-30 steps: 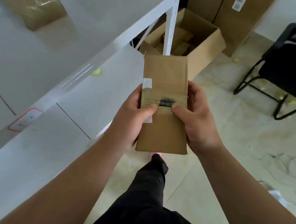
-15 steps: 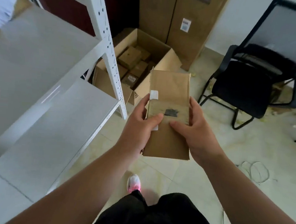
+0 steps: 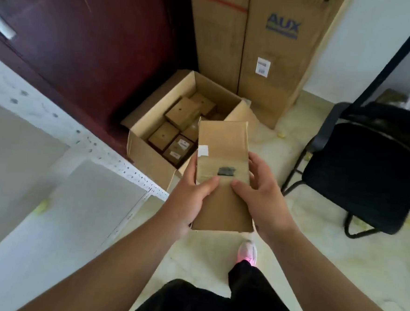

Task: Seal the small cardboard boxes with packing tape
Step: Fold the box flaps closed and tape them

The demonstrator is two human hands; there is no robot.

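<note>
A small brown cardboard box point(image 3: 222, 205) is held upright in front of me, above the floor. A band of clear packing tape point(image 3: 222, 167) crosses its middle over a dark mark, with a white tab at the left edge. My left hand point(image 3: 188, 202) grips the box's left side, thumb pressed on the front. My right hand point(image 3: 263, 203) grips the right side, thumb on the front just below the tape.
A large open carton point(image 3: 150, 156) on the floor ahead holds several small brown boxes. Tall cartons point(image 3: 262, 50) stand behind it against the wall. A black chair point(image 3: 367, 171) is at right. White metal shelving point(image 3: 51, 193) runs along the left, a dark red cabinet behind it.
My view has swung right and forward, away from the shelving toward the open carton. The box stays gripped in both hands the same way, now closer to the carton.
</note>
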